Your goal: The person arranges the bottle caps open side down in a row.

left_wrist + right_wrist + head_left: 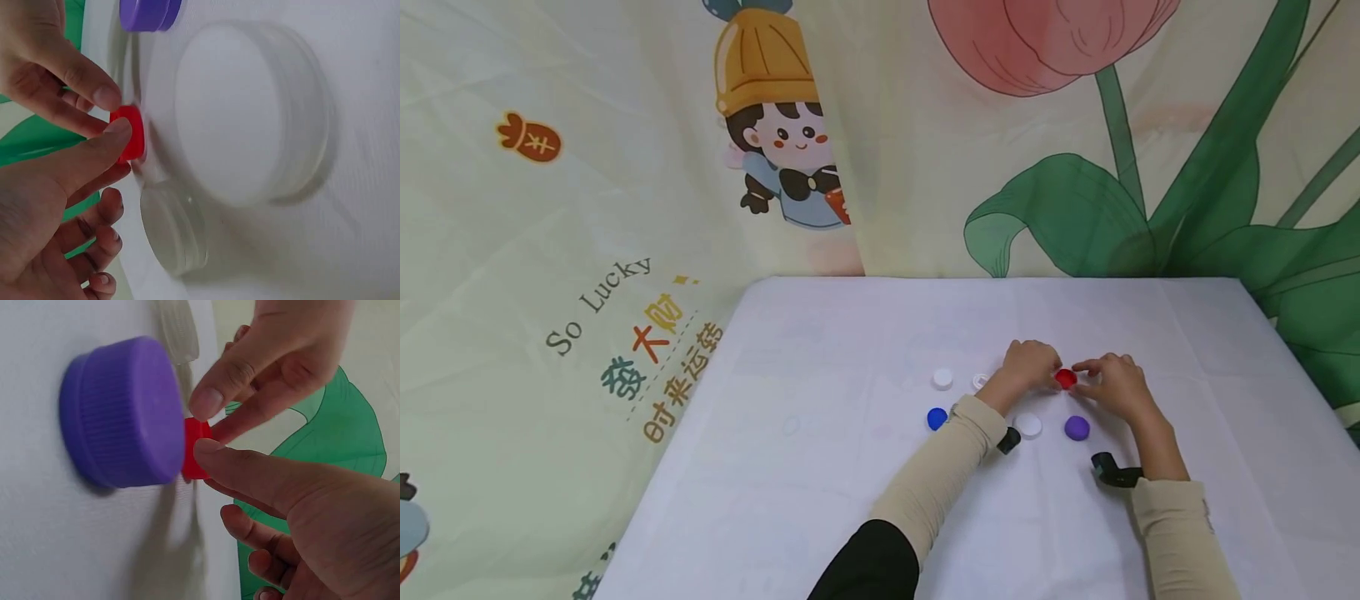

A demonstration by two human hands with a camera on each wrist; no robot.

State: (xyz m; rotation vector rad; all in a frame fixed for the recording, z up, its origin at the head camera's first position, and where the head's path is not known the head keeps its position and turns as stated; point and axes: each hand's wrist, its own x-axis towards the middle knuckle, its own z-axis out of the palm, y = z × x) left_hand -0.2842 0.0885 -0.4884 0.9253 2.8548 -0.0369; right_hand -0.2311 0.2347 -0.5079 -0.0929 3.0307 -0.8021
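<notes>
A small red cap (1065, 378) lies on the white table (820, 467) between my two hands. My left hand (1049, 377) comes at it from the left, thumb and fingertips on its edge. My right hand (1081, 373) pinches it from the right. In the left wrist view the left thumb lies on the red cap (131, 140), with the right hand's fingertips (105, 97) on its other side. The right wrist view shows the red cap (195, 449) held between both hands, just behind a purple cap (119, 412).
Around the hands lie a purple cap (1077, 427), a white cap (1028, 425), a blue cap (936, 418), another white cap (942, 378) and a clear cap (980, 382). Printed curtains hang behind the table and to its left.
</notes>
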